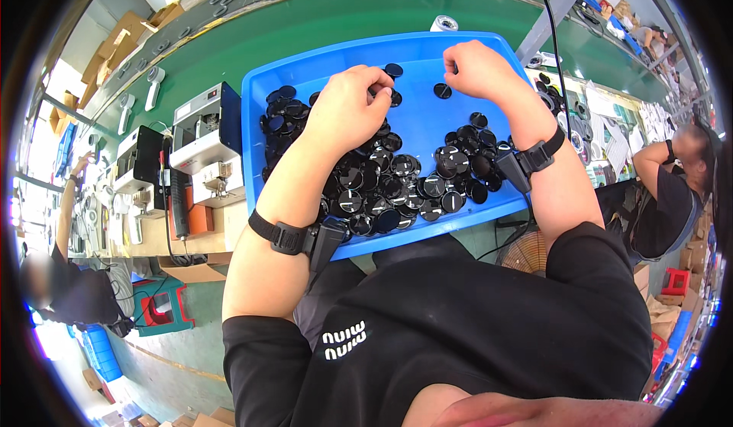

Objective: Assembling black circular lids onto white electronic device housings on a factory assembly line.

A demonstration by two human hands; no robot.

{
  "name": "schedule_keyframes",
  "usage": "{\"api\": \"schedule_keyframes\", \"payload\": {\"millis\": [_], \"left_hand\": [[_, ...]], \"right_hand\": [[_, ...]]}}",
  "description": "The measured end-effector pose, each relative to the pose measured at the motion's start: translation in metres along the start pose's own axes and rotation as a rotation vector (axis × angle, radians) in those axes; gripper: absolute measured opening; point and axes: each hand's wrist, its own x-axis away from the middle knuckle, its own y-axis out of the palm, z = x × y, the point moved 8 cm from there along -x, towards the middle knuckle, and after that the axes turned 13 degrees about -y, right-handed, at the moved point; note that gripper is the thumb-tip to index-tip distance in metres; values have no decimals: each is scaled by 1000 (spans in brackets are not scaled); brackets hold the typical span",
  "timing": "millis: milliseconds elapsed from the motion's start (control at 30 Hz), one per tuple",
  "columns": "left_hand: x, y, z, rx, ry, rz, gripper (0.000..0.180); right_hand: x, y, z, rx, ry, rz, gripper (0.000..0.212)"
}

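Green bench, one blue tray (dozens black discs); left hand, right hand curled, contents unclear.

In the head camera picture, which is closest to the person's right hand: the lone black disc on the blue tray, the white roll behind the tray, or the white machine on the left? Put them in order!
From the right hand:
1. The lone black disc, on the bare floor of the blue tray, just beside the hand on its left.
2. The white roll, on the green table behind the tray's far rim.
3. The white machine, outside the tray, far to the left.
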Motion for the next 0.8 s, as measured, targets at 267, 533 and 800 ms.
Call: {"api": "schedule_keyframes", "payload": {"millis": [267, 533, 800], "left_hand": [[1, 0, 3, -13, 29, 7, 21], [2, 1, 5, -20, 27, -6, 22], [2, 3, 3, -49, 37, -23, 22]], "right_hand": [[0, -1, -11, -49, -48, 1, 11], [0, 3, -15, -48, -90, 0, 12], [5, 6, -17, 37, -63, -132, 12]]}}
